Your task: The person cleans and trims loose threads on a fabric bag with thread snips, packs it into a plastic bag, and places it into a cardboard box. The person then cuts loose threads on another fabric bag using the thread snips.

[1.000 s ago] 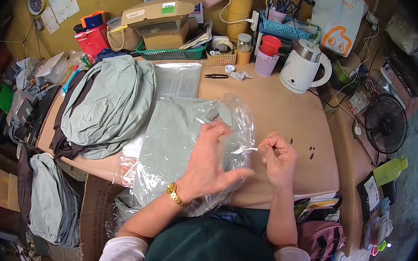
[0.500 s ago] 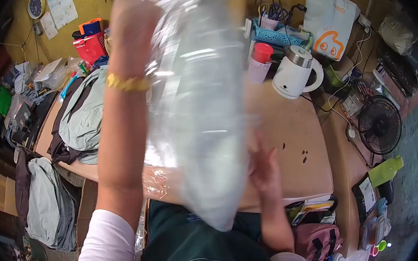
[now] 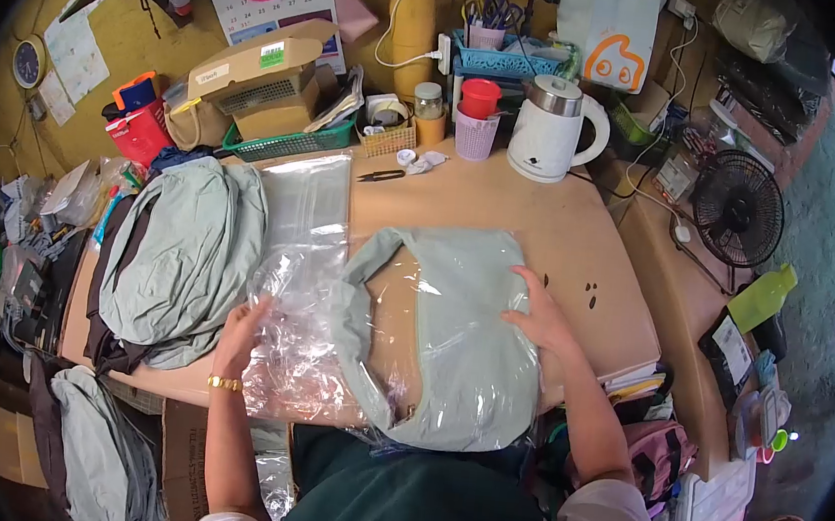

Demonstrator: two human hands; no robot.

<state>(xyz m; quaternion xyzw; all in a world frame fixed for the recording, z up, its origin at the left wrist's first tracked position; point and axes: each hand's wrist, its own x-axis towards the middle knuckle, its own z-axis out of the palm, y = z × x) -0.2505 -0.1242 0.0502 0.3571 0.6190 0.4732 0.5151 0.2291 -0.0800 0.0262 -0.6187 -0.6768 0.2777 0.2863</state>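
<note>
A folded pale green garment [image 3: 473,366] lies in front of me on the table, inside a clear plastic bag [image 3: 303,350] whose loose part spreads to the left. One sleeve-like strip of the garment bends away on its left side, leaving a gap. The fingers of my left hand [image 3: 241,336] are closed on the crinkled left edge of the bag. My right hand [image 3: 541,318] rests on the garment's upper right edge, fingers apart. Flat clear plastic sheets or bags [image 3: 311,200] lie behind the bag.
A pile of pale green garments [image 3: 181,258] sits at the left. Along the back stand a green basket [image 3: 293,143], a small pair of snips [image 3: 381,176], a lilac cup [image 3: 474,135] and a white kettle [image 3: 547,137]. A black fan [image 3: 739,211] is at the right.
The bagged garment, held up and blurred before, now lies flat on the table. My left hand has come down to the bag's left edge, and my right hand is now on the garment.
</note>
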